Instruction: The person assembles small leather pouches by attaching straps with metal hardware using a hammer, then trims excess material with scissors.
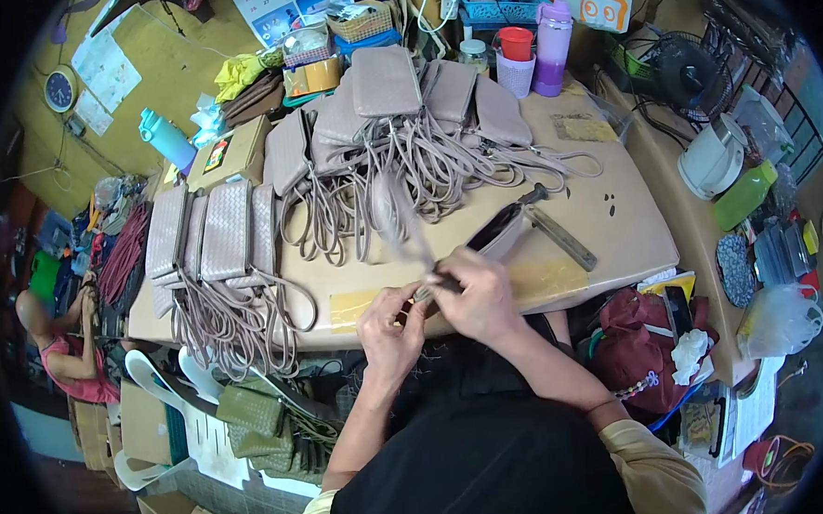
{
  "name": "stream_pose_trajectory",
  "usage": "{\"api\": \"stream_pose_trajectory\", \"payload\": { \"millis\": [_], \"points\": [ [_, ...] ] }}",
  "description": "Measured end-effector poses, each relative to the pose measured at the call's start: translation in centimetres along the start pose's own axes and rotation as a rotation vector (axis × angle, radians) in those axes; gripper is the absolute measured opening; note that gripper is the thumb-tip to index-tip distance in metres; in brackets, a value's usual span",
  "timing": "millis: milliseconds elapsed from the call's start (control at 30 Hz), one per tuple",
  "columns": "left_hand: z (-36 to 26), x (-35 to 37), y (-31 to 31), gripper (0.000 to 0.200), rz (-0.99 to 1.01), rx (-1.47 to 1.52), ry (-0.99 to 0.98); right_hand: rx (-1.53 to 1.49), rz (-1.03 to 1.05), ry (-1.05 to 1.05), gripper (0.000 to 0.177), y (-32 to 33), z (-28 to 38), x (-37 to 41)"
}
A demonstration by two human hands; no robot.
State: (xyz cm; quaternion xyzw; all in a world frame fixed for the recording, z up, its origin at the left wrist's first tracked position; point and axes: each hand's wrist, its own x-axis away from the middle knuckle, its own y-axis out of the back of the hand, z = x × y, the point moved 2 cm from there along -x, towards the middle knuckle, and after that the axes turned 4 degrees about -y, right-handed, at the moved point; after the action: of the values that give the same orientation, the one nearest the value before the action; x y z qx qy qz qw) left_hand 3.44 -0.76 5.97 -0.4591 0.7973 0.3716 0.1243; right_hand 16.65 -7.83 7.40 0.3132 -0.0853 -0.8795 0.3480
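1. at far left, a second person (73,363), well apart from the desk (613,191), stands with the arms raised; what those hands hold is hard to make out.
2. olive-green pouches (262,418) lie on a white chair (202,435), partly hidden where they overlap.
3. on the desk's left side, a woven stack (229,234) stands with loops trailing over the near edge. these pouches look made up, straps on, though their undersides are out of sight.
4. the left hand (388,333) is just past the desk's near edge, thumb and fingertips drawn together around something small; its own fingers hide most of it.
5. behind the hands, the larger heap (386,81) seems equally far along, bodies formed and straps attached. the overlaps prevent a sure count.
6. a pale strap (398,211) rises from between the hands, smeared by motion, so its ends cannot be traced.
7. the right hand (474,296) is close beside the left, its grip closed on a slim dark piece (445,283); whether that is a tool or part of the strap is unclear.
8. the open pouch (501,232) lies just beyond the right hand, mouth gaping. it looks less finished than the heap, with its strap and closing left; its near end is covered.
9. a hammer (559,235) rests right of it.
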Motion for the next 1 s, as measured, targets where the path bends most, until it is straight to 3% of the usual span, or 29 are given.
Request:
{"api": "stream_pose_trajectory", "payload": {
  "millis": [100,200,300,367,400,433,467,500,567,600,633,700,733,767,833,867,933,1000],
  "points": [
    [0.0,-0.1,1.8,0.019,-0.049,-0.017,0.015,0.212,-0.231,-0.053,0.016,3.0,-3.7,-2.4],
    [1.8,0.6,3.0,0.020,0.010,0.088,0.133,0.181,-0.331,-0.198,0.016,6.5,-6.6,-3.8],
    [2.8,0.4,3.0,0.020,0.017,0.156,0.172,0.090,-0.343,-0.128,0.014,6.8,-7.1,-3.7],
    [3.3,0.0,3.1,0.021,-0.013,0.209,0.177,-0.226,-0.375,-0.300,0.011,7.0,-7.3,-3.5],
    [3.2,-0.7,3.2,0.021,-0.037,0.159,0.019,-0.225,-0.376,-0.302,0.011,7.8,-6.9,-3.1],
    [3.1,-1.0,3.3,0.022,-0.060,0.109,-0.139,-0.155,-0.168,-0.295,0.011,9.1,-6.4,-2.6],
    [4.3,-1.0,3.5,0.026,0.017,0.097,-0.142,-0.087,0.035,-0.285,0.014,10.2,-6.5,-2.1],
    [5.7,-0.9,3.7,0.026,0.027,0.098,-0.146,-0.089,0.025,-0.290,0.014,11.8,-8.0,-1.7],
    [8.3,-0.2,3.3,0.031,0.343,-0.003,-0.081,0.607,0.248,-0.209,0.028,14.6,-11.6,-0.8],
    [8.3,-0.1,3.4,0.033,0.375,-0.120,-0.141,0.695,0.238,-0.345,0.041,15.5,-11.9,-0.6],
    [8.3,-0.4,2.8,0.033,0.376,-0.111,-0.145,0.703,0.234,-0.348,0.041,15.3,-12.1,-0.8],
    [7.7,-0.7,2.1,0.031,0.201,-0.325,-0.140,0.532,0.040,-0.207,0.041,13.4,-12.0,-1.6],
    [8.3,-1.0,0.5,0.030,0.144,-0.271,-0.209,0.481,0.107,-0.159,0.040,11.8,-11.1,-2.4],
    [7.3,-1.4,-0.9,0.034,0.125,-0.270,-0.141,0.428,0.169,-0.105,0.038,10.1,-10.2,-3.6],
    [5.7,-1.9,-3.6,0.045,0.259,-0.565,-0.189,0.518,0.339,-0.050,0.040,6.7,-9.0,-5.7],
    [5.6,-1.7,-4.2,0.045,0.261,-0.568,-0.189,0.515,0.338,-0.051,0.040,5.5,-9.6,-6.8],
    [6.3,-0.9,-5.4,0.055,0.456,-0.700,-0.102,0.728,0.363,0.110,0.045,3.1,-10.9,-8.2],
    [6.5,-0.4,-5.5,0.056,0.455,-0.720,-0.105,0.703,0.336,0.132,0.047,1.5,-9.4,-7.9]
  ]
}}
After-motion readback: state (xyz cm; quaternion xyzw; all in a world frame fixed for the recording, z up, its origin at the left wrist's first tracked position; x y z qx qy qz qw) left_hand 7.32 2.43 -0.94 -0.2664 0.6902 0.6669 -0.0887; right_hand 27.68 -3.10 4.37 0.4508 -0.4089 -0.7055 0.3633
